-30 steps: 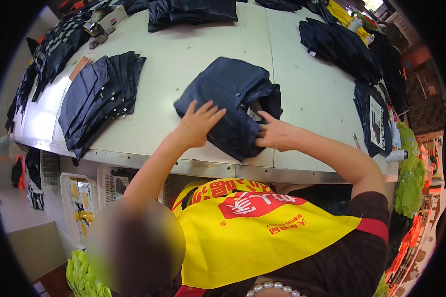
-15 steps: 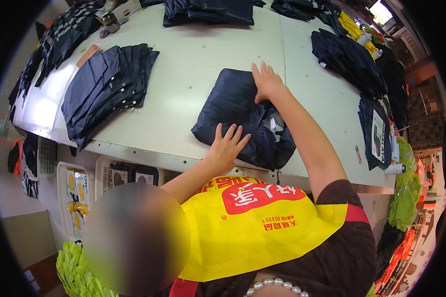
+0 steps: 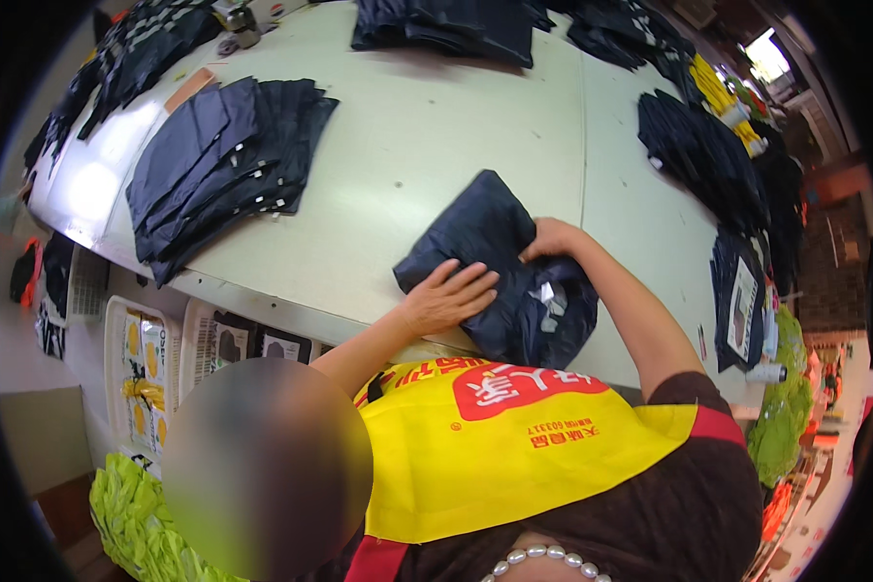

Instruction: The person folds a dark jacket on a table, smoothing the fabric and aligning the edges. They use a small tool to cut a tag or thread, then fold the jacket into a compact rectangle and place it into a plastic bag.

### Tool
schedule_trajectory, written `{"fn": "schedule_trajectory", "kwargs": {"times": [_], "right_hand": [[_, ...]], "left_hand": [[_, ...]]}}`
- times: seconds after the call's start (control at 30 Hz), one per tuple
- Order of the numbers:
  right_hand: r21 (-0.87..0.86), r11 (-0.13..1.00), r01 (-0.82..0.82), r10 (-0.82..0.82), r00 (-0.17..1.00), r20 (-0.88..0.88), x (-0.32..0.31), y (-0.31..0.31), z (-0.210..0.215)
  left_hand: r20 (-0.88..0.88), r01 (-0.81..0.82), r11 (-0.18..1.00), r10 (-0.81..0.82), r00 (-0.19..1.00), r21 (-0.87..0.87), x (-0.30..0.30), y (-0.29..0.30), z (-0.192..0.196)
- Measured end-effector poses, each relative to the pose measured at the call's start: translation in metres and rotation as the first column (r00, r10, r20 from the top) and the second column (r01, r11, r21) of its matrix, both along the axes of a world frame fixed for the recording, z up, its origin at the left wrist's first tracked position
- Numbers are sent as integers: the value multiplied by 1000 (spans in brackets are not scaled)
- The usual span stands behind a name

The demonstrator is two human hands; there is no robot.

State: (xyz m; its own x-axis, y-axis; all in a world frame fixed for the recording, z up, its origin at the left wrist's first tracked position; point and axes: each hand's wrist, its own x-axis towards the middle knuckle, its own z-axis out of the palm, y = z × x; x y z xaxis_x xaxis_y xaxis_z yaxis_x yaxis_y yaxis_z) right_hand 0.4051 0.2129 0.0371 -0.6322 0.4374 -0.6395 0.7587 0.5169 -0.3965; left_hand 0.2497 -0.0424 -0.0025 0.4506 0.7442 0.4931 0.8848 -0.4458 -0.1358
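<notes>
A folded navy garment (image 3: pixel 485 228) of thin, shiny fabric lies on the pale work table near its front edge. Its far corner points away from me, and a grey-silver patch (image 3: pixel 553 299) shows on the bunched right side. Flat across the near left part rests my left hand (image 3: pixel 453 294), fingers stretched out and pressing the cloth. My right hand (image 3: pixel 555 237) is at the garment's right edge with bent fingers closed on the fabric; the fingertips are partly hidden by the cloth.
A fanned stack of dark folded pieces (image 3: pixel 228 170) lies to the left, another dark pile (image 3: pixel 446 29) at the far side. More dark stacks (image 3: pixel 698 160) line the right. Below the table's left edge stand white baskets (image 3: pixel 131 378) of packets. Thread spools (image 3: pixel 766 372) sit at right.
My right hand has come nearer from the garment's far right corner, and its spread fingers have closed on the edge. The garment has turned and shifted; my left hand stays flat on it.
</notes>
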Motion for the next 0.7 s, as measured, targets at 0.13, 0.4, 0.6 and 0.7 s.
{"fn": "schedule_trajectory", "kwargs": {"times": [0.13, 0.4, 0.6, 0.7], "right_hand": [[-59, 987, 148, -156, 975, -160, 30, -8, -13], [243, 970, -27, 28, 1000, 0, -12, -98, 86], [542, 800, -258, 226, 966, 126, -5, -118, 63], [398, 896, -196, 198, 979, 37, 5, -108, 69]], "left_hand": [[57, 261, 942, -254, 965, -213, 2, 27, 29], [375, 276, 752, -41, 926, -598, 7, 93, 34], [402, 307, 661, -10, 916, -685, 4, 94, 40], [687, 480, 701, 19, 727, -527, -28, 85, 66]]}}
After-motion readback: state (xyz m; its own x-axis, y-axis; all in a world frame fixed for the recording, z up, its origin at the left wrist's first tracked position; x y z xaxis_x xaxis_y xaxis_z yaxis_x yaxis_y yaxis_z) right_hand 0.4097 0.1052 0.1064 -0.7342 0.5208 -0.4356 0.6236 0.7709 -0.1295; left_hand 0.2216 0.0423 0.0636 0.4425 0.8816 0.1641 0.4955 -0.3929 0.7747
